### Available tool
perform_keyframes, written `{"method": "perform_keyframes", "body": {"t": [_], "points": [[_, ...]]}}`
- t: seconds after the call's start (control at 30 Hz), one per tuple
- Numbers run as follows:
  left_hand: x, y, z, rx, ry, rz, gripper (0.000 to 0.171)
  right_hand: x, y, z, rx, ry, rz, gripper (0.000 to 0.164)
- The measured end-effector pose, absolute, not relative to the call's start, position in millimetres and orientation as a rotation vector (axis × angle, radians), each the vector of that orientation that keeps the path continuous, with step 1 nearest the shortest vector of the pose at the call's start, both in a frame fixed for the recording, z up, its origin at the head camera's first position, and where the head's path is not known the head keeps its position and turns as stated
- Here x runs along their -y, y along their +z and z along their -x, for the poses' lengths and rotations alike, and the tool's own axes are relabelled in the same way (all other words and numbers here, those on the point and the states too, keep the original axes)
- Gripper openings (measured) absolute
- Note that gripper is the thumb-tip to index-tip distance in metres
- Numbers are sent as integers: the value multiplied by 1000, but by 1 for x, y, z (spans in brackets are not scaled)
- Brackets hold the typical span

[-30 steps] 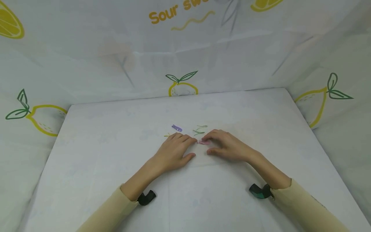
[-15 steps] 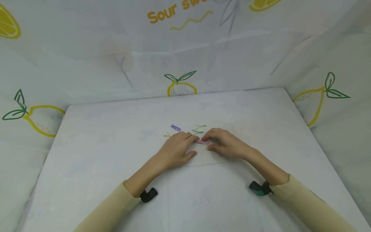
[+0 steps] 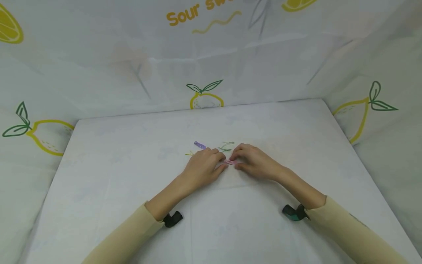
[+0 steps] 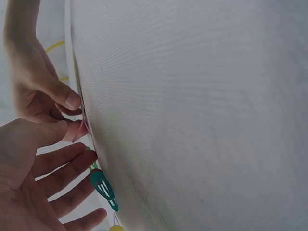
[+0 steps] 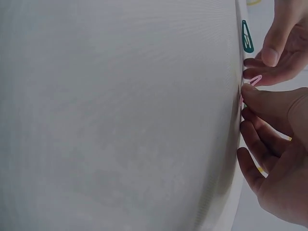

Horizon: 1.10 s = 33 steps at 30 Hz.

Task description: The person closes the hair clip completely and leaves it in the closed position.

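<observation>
A pink hair clip (image 3: 230, 162) lies on the white table between the two hands. My right hand (image 3: 258, 163) pinches one end of it with thumb and fingertips; in the right wrist view the pink hair clip (image 5: 256, 80) sticks out past the thumb. My left hand (image 3: 204, 167) reaches the clip's other end from the left, its thumb and fingers apart, as the left hand (image 5: 284, 53) also shows in the right wrist view. Beside the left fingers is a teal snap clip (image 4: 103, 188), hidden behind the hand in the head view.
Beyond the hands lie a purple hair clip (image 3: 199, 145), a yellow clip (image 3: 189, 153) partly behind the left hand, and green clips (image 3: 225, 148). White lemon-print cloth (image 3: 132, 73) stands behind and at both sides of the table (image 3: 132, 146).
The left hand has moved slightly right, and its thumb has come up closer to the pink clip. The right thumb has closed in toward its fingers at the clip.
</observation>
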State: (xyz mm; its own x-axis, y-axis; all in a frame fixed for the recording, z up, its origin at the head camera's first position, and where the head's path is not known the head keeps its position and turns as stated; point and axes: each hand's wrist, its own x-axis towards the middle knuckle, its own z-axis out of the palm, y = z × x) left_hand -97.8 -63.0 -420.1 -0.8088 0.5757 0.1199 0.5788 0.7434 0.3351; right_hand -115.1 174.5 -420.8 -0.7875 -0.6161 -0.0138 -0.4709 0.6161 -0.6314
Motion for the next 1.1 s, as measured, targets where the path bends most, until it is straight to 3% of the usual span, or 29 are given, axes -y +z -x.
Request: {"method": "perform_keyframes", "body": {"t": [0.37, 1.1], "points": [[59, -418, 101, 2944, -561, 935, 18, -169, -421, 116, -2682, -878, 855, 8], [60, -417, 96, 2985, -540, 954, 23, -168, -421, 111, -2710, -865, 839, 6]]}}
